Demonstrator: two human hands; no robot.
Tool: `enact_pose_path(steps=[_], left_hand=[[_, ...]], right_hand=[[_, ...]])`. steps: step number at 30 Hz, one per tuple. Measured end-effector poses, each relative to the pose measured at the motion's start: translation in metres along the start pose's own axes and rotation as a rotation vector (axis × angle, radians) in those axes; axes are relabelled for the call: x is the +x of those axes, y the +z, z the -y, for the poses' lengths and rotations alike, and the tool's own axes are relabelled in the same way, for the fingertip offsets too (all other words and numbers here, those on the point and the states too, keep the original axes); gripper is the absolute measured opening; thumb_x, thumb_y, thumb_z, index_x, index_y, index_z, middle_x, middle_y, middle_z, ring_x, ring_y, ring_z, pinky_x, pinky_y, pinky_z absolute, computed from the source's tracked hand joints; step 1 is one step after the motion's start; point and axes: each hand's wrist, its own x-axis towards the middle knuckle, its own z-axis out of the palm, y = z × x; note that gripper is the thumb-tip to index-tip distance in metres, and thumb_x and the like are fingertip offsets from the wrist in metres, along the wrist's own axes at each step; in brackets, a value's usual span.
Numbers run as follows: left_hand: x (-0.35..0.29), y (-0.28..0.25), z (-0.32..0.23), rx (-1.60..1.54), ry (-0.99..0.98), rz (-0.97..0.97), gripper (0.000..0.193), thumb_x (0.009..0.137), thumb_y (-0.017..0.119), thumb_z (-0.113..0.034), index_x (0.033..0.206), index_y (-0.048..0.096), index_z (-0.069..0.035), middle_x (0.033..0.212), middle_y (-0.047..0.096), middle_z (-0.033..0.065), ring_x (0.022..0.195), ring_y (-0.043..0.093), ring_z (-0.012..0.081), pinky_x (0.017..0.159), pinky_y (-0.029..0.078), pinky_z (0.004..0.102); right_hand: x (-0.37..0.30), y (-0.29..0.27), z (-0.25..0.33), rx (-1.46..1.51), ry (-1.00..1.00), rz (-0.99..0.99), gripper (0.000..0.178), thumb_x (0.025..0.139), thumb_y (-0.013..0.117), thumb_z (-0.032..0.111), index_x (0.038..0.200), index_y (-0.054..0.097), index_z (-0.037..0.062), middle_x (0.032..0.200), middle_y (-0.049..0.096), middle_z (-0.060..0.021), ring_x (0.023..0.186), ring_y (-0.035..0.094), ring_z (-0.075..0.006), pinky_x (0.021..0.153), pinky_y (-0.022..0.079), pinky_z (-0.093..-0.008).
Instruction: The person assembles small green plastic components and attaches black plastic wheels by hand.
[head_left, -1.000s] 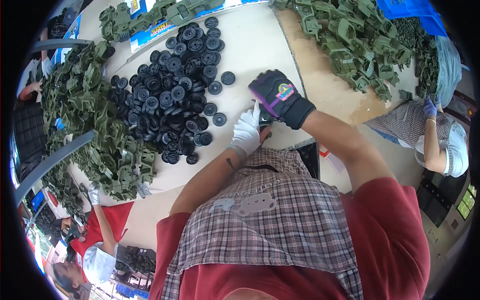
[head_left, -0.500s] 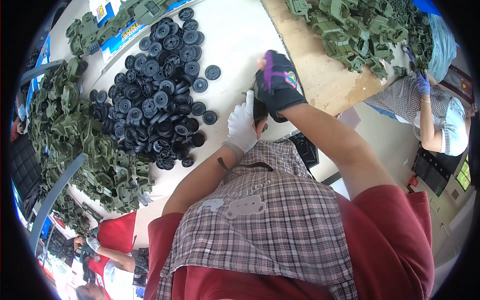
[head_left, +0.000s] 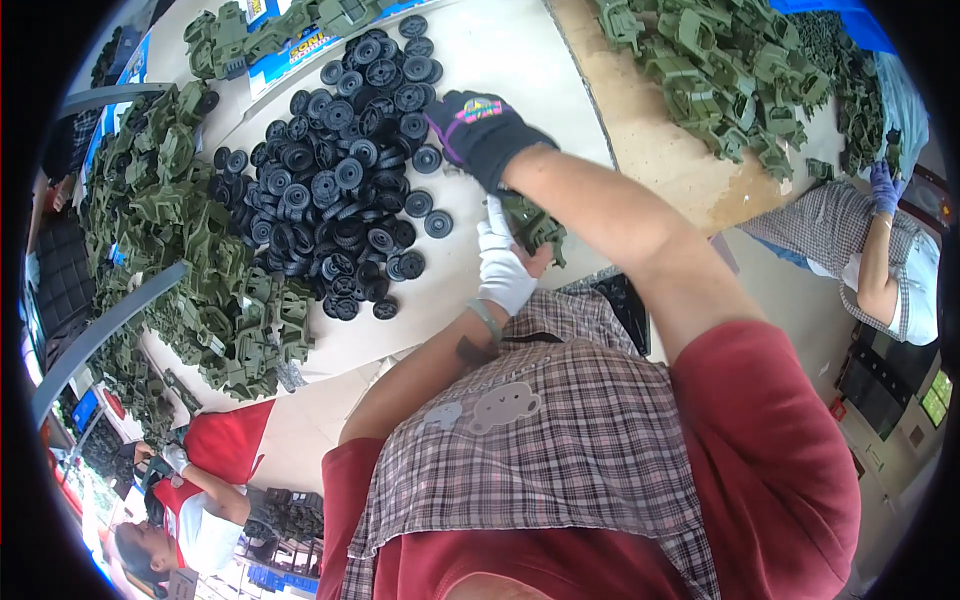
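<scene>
shell (head_left: 537, 226) gripped by left hand (head_left: 505, 268), mid-frame | wheels (head_left: 348, 174) probably being picked, right hand (head_left: 478, 128) grip can't be told | one wheel should be pinched

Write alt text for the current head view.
White-gloved left hand holds a green plastic part; black-gloved right hand is at the right edge of a pile of black wheels on a pale table. Heaps of green parts lie at left and upper right.
</scene>
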Motion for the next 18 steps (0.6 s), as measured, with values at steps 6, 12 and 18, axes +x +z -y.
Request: enact_pose_path(steps=[6,12,18], left_hand=[[0.027,-0.082,-0.057,0.526,0.441,0.04,0.08,0.082,0.074,-0.012,0.158,0.049,-0.012,0.148,0.052,0.023,0.135,0.052,0.0432,0.114,0.043,0.0563],[0.095,-0.065,-0.068,1.066,1.052,0.326,0.042,0.088,0.065,-0.014,0.129,0.071,-0.023,0.133,0.063,0.0116,0.135,0.057,0.0374,0.111,0.042,0.0678],[0.06,-0.058,-0.052,1.059,0.729,0.309,0.053,0.062,0.092,-0.041,0.107,0.072,-0.021,0.099,0.066,0.0029,0.102,0.064,0.0274,0.075,0.049,0.0475]], right_hand=[[-0.078,-0.082,-0.066,0.972,0.26,0.038,0.04,0.105,0.067,0.034,0.134,0.066,0.0068,0.113,0.071,-0.0029,0.1,0.066,-0.0136,0.095,0.054,-0.0322],[-0.193,-0.045,-0.093,1.278,0.546,0.052,0.034,0.103,0.07,0.023,0.129,0.064,0.0014,0.11,0.07,-0.0065,0.098,0.066,-0.0156,0.091,0.055,-0.032],[-0.235,-0.034,-0.058,1.15,0.47,-0.018,0.022,0.103,0.071,0.02,0.114,0.07,0.0014,0.101,0.07,-0.0081,0.092,0.067,-0.0201,0.086,0.056,-0.0349]])
